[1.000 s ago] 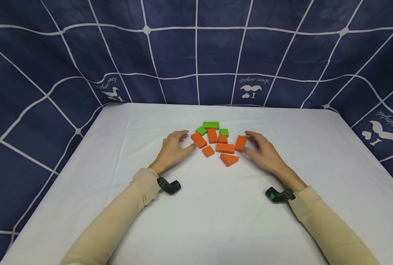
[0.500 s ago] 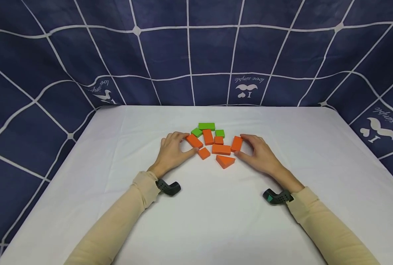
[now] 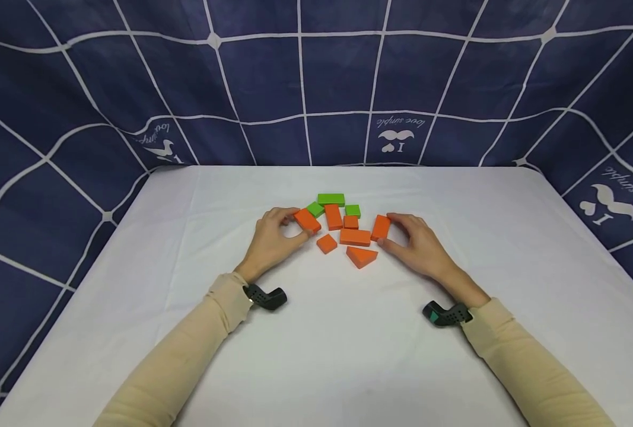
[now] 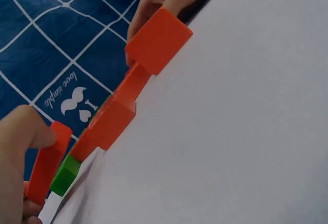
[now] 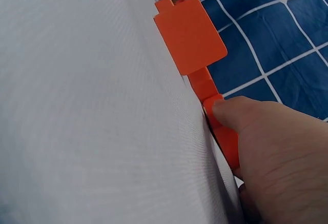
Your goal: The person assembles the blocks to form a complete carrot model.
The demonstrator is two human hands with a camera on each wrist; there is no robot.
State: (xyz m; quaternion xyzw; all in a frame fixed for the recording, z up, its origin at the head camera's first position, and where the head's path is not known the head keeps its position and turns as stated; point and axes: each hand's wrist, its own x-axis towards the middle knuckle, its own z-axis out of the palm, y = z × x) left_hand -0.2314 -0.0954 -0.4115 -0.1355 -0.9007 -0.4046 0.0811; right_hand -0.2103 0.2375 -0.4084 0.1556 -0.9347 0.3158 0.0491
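Note:
My left hand [image 3: 270, 244] pinches an orange rectangular block [image 3: 308, 220] between thumb and fingers. In the left wrist view that orange block [image 4: 48, 163] stands tilted beside a green block [image 4: 65, 177]. My right hand [image 3: 422, 248] grips another orange rectangular block [image 3: 381, 228], its thumb on the near end. In the right wrist view the thumb presses this block [image 5: 225, 144], and the other fingers are mostly hidden. Between the hands lie an orange long block [image 3: 355, 238], an upright-looking orange block [image 3: 333, 217] and a small orange block [image 3: 350, 222].
A small orange square block [image 3: 327, 244] and an orange triangular block [image 3: 362, 257] lie nearer the person. Behind are a long green block [image 3: 330, 200] and two small green ones [image 3: 315, 209]. The white-covered table [image 3: 327, 344] meets a dark blue gridded cloth [image 3: 343, 77] at the back.
Both hands have come in from beside the blocks and taken hold of the outer orange ones. The left block has shifted slightly away from the small square block. The head view has shifted a little.

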